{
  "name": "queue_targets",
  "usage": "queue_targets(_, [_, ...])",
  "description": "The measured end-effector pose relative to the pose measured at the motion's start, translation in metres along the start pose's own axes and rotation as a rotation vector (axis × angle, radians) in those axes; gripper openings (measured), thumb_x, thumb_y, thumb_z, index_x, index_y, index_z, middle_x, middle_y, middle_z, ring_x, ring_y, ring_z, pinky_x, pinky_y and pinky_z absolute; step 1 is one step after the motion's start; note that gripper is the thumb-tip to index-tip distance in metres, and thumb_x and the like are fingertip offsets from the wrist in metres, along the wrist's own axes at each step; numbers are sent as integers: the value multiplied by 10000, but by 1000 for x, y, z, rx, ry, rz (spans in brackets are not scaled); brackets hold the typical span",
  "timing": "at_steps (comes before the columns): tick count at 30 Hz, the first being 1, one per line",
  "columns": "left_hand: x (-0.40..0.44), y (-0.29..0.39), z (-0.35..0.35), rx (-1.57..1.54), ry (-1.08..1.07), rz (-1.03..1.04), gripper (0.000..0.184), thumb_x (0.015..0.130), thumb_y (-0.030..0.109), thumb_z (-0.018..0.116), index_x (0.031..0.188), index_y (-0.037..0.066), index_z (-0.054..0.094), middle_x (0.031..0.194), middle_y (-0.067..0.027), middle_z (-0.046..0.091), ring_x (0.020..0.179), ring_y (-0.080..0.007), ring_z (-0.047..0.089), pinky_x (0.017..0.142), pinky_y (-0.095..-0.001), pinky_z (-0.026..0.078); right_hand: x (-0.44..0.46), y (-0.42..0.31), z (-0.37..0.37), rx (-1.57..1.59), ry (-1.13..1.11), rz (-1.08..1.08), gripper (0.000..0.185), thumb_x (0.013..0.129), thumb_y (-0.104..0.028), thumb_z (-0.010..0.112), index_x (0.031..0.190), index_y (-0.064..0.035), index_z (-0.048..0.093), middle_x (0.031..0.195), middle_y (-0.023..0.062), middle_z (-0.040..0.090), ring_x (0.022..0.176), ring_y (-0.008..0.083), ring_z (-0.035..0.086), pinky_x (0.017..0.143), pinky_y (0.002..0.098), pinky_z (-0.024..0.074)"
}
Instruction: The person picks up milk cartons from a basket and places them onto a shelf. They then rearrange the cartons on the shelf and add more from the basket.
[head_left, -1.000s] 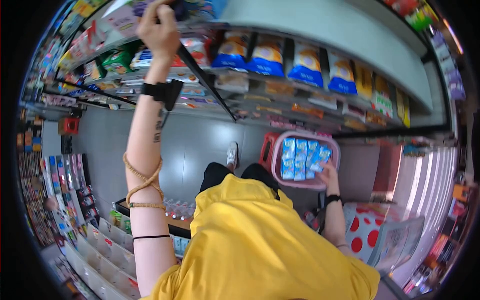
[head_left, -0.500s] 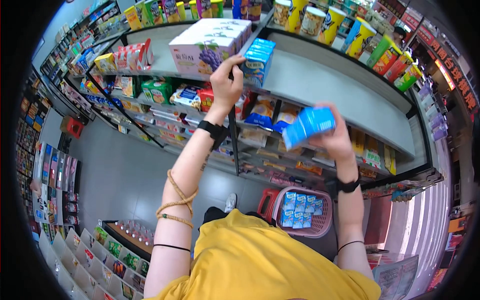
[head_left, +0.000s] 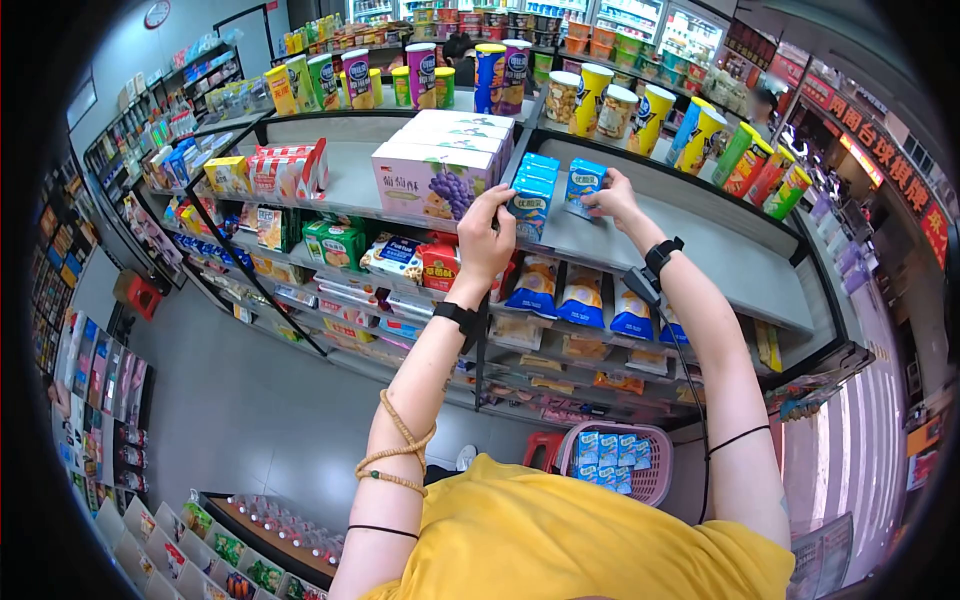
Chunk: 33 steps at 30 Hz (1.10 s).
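We cannot see well how the left hand [head_left: 487, 235] is placed: its fingers are bent at the left side of the row of blue cartons [head_left: 532, 205], near the front edge of the top shelf [head_left: 690, 250]. They hide a little of the front carton's side, and we cannot tell if they press on it or pinch it. The cartons at the back of this row are mostly covered by those in front. The right hand [head_left: 612, 198] pinches a single blue carton [head_left: 583, 185] at its right side, with the palm turned away from us. This carton is upright, to the right of the row with a gap between; we cannot tell if its bottom touches the shelf. Below, the yellow shirt [head_left: 560, 540] covers a part of the pink basket [head_left: 657, 475] and the lowest of the cartons inside [head_left: 610, 460].

Compared with half a second ago, the single carton is no longer tilted and blurred before the front edge, but above the shelf, near the row. The left hand remains beside the row, which stands at the same place, just right of the grape boxes [head_left: 432, 180]. The view is raised, so the basket appears lower.
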<state>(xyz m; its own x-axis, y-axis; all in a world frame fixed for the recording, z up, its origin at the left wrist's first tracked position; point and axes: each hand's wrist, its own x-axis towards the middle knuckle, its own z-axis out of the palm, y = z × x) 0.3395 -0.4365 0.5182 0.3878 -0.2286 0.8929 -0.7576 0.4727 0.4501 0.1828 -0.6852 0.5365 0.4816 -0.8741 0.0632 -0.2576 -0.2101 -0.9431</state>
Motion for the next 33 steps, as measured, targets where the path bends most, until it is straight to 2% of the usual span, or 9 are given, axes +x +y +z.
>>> queue_targets(2, [0,1,0,3,4,2,224,921,-7,545,1079,-11,704,1105,-213,729,1062,-359,712,934,-395,549,19,11,-1,27,-63,4,611,771,-66,801,1324,-71,541,1278,118,587,1083,244,636,675,398,619])
queue_targets(5, [1,-2,-1,1,0,5,229,929,-13,537,1085,-14,705,1110,-212,731,1062,-347,717,932,-384,549,27,9,6,304,-144,53,528,911,-347,734,1334,-119,515,1234,109,559,1128,263,577,845,475,563])
queue_targets(8, [1,-2,0,2,-6,-5,237,924,-18,532,1087,-16,703,1114,-210,731,1067,-343,716,938,-381,546,4,-20,24,331,-150,37,602,952,-607,600,1326,-144,506,1248,89,527,1129,275,538,924,492,502])
queue_targets(14, [2,1,0,1,-10,-9,261,915,-26,522,1103,-14,703,1122,-206,733,1069,-339,718,946,-382,543,42,0,50,406,-100,118,565,961,-650,564,1299,-198,550,1206,36,574,1018,253,565,797,388,483])
queue_targets(17, [2,3,-1,2,-22,-22,263,913,-28,519,1099,-15,704,1125,-206,734,1064,-337,720,947,-381,544,44,-2,63,422,-89,124,563,958,-643,572,1322,-214,590,1267,27,587,1077,234,557,834,441,476])
queue_targets(21, [2,3,0,1,-20,-6,267,919,-28,512,1104,-22,703,1125,-206,735,1066,-333,721,955,-381,542,37,-9,71,429,-141,126,539,935,-627,616,1274,-209,614,1216,27,607,1041,231,568,845,393,460])
queue_targets(22, [2,2,0,-14,-27,-11,256,905,-20,548,1112,-17,697,1140,-221,719,1064,-373,703,952,-410,542,33,-11,72,447,-142,134,536,919,-620,640,1258,-205,634,1229,29,612,1087,232,567,886,393,448])
queue_targets(28, [2,1,0,-15,-32,-14,256,907,-20,547,1114,-15,697,1143,-220,719,1076,-371,703,958,-413,542,33,-8,77,620,-173,106,508,908,-551,682,1254,-182,634,1211,70,612,1070,244,594,920,403,483])
queue_targets(33, [2,4,0,-3,-24,-22,270,918,-23,514,1109,-16,704,1128,-209,732,1077,-342,716,963,-384,538,33,-9,81,657,-155,117,423,925,-501,654,1228,-206,664,1155,37,623,998,184,596,862,375,476])
